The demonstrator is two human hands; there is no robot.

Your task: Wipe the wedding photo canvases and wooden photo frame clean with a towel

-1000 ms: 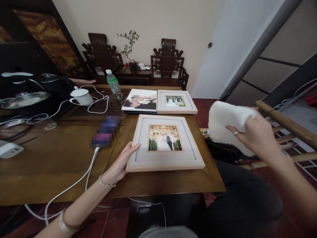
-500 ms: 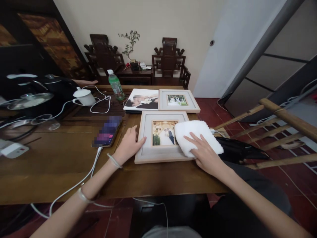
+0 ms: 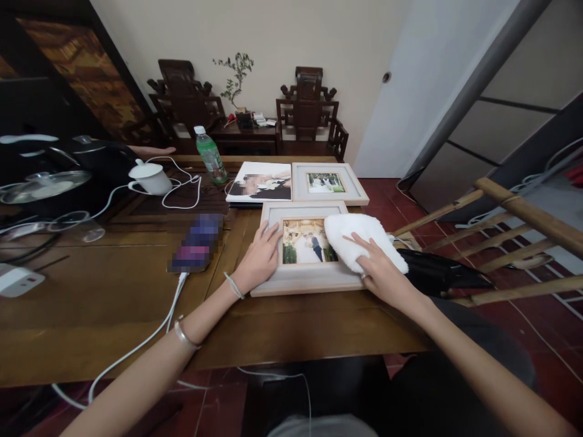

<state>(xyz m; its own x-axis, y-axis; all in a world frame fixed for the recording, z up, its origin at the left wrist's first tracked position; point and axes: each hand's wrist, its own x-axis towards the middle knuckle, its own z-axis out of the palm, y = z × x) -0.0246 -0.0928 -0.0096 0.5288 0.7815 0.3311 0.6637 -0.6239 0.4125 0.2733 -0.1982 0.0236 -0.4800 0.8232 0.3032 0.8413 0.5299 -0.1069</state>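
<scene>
A light wood picture frame [image 3: 310, 280] with a wedding photo lies flat near the table's front edge. My left hand [image 3: 262, 258] rests on its left border, fingers stretched out flat over the rim and mat. On the frame's right side lies a folded white cloth [image 3: 364, 233]. My right hand [image 3: 380, 267] grips this cloth from above, some fingers extended over it. The cloth covers the frame's right border and touches the photo's right edge. Behind, a second framed photo [image 3: 325, 182] lies beside a white photo panel [image 3: 259, 182].
Left of the frame is a charging phone [image 3: 195, 243] with a white cable. Further back stand a green-labelled bottle [image 3: 211, 156] and a white lidded cup [image 3: 150, 178]. A pot [image 3: 45, 188] is at far left. A wooden chair [image 3: 523, 209] stands at right. Another person's hand [image 3: 155, 150] shows behind.
My left hand has moved right, from the frame's left edge onto its border, and now lies flatter. The cloth under my right hand has shifted slightly up and left.
</scene>
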